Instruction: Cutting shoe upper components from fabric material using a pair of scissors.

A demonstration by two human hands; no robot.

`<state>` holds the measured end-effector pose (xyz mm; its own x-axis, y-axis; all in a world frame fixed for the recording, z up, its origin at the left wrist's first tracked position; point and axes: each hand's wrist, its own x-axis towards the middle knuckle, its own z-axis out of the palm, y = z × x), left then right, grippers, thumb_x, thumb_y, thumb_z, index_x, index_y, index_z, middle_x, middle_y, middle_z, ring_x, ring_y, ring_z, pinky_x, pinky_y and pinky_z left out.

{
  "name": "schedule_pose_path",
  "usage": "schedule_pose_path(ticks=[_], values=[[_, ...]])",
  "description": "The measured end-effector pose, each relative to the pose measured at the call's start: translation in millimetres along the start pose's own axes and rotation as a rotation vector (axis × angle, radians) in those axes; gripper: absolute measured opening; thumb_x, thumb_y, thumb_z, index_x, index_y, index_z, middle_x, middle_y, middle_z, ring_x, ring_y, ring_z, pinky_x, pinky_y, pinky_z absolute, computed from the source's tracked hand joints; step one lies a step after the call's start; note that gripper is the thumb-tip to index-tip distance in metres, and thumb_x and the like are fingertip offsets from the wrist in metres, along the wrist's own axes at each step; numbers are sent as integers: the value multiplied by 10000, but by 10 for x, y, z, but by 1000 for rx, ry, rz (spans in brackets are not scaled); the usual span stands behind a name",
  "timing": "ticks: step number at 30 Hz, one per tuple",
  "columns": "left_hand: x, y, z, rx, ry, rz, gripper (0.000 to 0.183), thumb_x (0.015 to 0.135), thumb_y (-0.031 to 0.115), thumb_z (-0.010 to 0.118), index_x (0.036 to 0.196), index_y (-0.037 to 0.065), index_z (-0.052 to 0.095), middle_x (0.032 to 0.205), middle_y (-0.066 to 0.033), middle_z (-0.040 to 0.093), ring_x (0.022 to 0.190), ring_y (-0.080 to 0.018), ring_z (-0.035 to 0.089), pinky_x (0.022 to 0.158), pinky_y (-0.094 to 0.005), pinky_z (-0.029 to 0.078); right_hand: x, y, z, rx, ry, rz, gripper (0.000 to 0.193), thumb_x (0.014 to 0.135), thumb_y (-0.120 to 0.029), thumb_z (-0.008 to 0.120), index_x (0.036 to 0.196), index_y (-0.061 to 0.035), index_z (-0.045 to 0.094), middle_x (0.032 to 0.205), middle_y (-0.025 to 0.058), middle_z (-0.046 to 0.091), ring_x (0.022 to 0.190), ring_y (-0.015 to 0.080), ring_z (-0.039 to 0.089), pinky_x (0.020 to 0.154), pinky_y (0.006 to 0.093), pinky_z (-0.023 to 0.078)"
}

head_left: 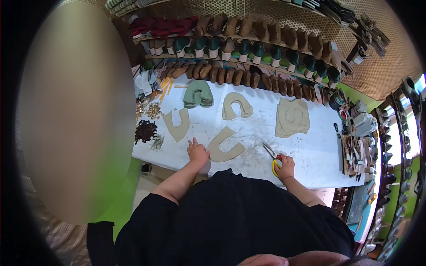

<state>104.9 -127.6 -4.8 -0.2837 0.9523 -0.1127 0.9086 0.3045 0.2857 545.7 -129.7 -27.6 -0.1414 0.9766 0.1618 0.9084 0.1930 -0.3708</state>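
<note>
My right hand [285, 168] rests at the near right of the white table, its fingers on the yellow and red handles of a pair of scissors [269, 149]. The blades point away to the left and stand slightly apart. My left hand [199, 153] lies on the tabletop with its fingers spread. Its fingertips are close beside a beige U-shaped cut piece [217, 150]; whether they touch it I cannot tell. Farther left lies another beige U-shaped piece [178, 129], with its point toward me.
Beyond lie a green stack of U-shaped pieces [198, 94], a beige U-shaped stack [230, 106] and beige sheets [293, 117]. Dark small parts [145, 131] sit at the left edge. Shoe lasts [244, 77] line the back and shelves. A box of strips [353, 154] stands right.
</note>
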Motion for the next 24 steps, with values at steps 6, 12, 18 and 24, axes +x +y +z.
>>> schedule_pose_path(ticks=[6,12,18,24], values=[[121,159,-303,83,-215,-54,310,794,314,760,990,75,737,1561,-235,313,1462,-448,221,1139,-594,258,3,44,9,-1,27,-39,600,751,-320,762,1274,-93,573,1079,107,588,1026,303,532,926,416,430],[360,-239,-492,255,232,4,569,868,293,652,1344,5,535,1586,-228,254,1469,-437,212,1151,-601,236,30,22,-29,8,17,-47,590,757,-323,760,1265,-83,580,1072,107,594,1028,298,539,922,412,433],[29,-54,-253,152,-141,232,779,900,394,598,1516,19,302,1630,-215,103,1499,-425,103,1179,-593,161,51,2,-83,17,4,-64,587,755,-325,762,1258,-79,587,1061,108,599,1019,299,545,922,409,433],[-216,96,63,180,-267,175,844,937,484,503,1568,53,147,1643,-203,20,1513,-411,24,1196,-575,69,70,-16,-82,26,-5,-63,572,759,-324,759,1248,-76,595,1054,115,596,1015,302,546,922,410,434]])
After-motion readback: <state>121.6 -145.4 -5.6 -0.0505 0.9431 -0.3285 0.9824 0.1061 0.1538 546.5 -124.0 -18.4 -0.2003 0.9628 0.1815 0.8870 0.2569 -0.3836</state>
